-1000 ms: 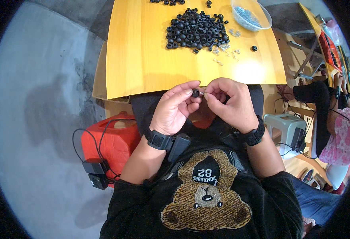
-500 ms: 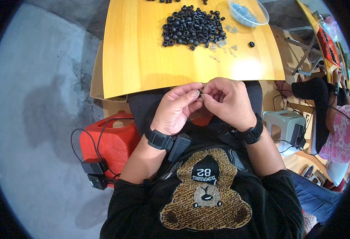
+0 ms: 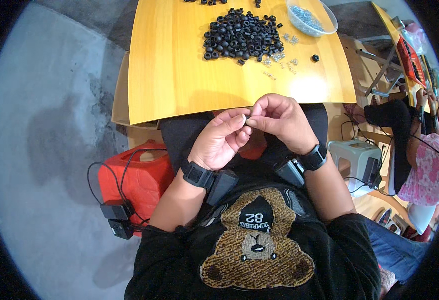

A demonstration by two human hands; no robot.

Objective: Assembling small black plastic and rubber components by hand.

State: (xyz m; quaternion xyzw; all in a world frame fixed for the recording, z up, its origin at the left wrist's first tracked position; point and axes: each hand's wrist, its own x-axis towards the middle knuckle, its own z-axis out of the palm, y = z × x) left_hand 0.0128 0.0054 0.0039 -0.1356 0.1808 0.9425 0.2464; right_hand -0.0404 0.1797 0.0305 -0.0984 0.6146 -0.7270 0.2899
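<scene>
Black and tiny, the ring looks light and rubbery; we pinch it by its rim between left hand and right hand fingertips, near the table edge.

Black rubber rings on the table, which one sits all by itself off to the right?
The lone black ring right of the big pile, below the clear bowl, with bare wood around it.

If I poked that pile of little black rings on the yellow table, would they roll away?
Probably some. The little black rings look round, small and light, so they would likely scatter. One stray ring already lies apart on the yellow table.
</scene>
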